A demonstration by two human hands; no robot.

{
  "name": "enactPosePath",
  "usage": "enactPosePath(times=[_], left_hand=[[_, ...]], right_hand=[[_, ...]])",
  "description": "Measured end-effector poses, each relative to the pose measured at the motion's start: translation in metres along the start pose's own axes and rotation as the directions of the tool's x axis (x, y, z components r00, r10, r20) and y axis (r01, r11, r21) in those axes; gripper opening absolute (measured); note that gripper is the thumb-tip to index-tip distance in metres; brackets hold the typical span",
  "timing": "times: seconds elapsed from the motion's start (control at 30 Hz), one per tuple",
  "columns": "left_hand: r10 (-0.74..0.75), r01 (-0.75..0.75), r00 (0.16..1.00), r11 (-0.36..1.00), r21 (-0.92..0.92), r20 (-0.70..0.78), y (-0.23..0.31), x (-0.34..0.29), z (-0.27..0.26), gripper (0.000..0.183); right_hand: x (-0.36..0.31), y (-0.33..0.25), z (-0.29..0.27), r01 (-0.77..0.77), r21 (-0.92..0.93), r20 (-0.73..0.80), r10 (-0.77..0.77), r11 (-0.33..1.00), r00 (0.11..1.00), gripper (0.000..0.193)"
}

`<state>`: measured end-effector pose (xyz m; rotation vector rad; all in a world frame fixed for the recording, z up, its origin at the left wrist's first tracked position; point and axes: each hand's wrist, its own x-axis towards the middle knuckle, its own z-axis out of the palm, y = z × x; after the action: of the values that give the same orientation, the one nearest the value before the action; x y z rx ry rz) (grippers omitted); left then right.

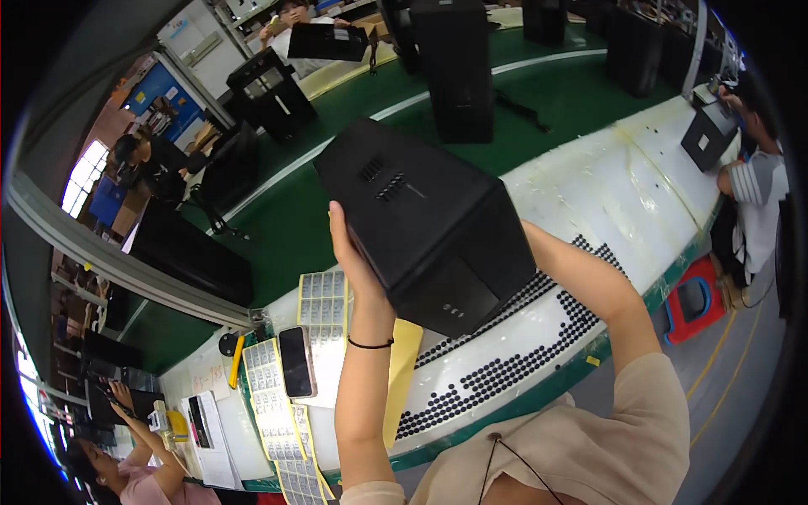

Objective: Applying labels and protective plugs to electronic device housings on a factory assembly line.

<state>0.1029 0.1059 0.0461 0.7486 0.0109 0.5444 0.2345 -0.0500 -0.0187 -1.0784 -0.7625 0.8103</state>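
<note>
A large black box-shaped housing (421, 219), with slotted vents on its upper face, is held up tilted over the workbench. My left hand (352, 257) grips its left side, the thumb or a finger stretched along the edge; other fingers are hidden beneath it. Behind the right side of the housing goes my right hand (536, 244); its fingers are out of sight. Rows of small black round pads (505, 379) lie on the white bench surface (589, 181) under and beside the housing. A yellow sheet (402, 366) lies just below my left wrist.
Left of my arm are label sheets (268, 383), a phone (295, 362), a yellow cutter (236, 362) and papers (210, 438). Beyond the bench, a green conveyor (379, 139) carries black housings (454, 71) and cables. Co-workers sit around; a red-and-blue stool (694, 299) stands at right.
</note>
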Motion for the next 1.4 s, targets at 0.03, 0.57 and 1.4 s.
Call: enactPosePath(times=[0.03, 0.57, 1.4], left_hand=[[0.027, -0.023, 0.998, 0.998, 0.059, -0.052, -0.006, -0.002, 0.001, 0.053], [0.431, -0.661, 0.734, 0.280, 0.696, 0.524, -0.029, -0.085, 0.043, 0.106], [-0.340, -0.523, 0.835, -0.251, 0.814, 0.432, -0.083, -0.252, -0.031, 0.031]], right_hand=[[-0.004, 0.000, -0.003, -0.005, 0.001, -0.009, 0.005, 1.000, 1.000, 0.065], [0.009, -0.011, -0.068, 0.516, -0.534, -0.141, -0.672, 0.670, 0.727, 0.058], [-0.266, 0.037, -0.020, -0.146, -0.975, -0.075, -0.375, -0.167, 0.924, 0.024]])
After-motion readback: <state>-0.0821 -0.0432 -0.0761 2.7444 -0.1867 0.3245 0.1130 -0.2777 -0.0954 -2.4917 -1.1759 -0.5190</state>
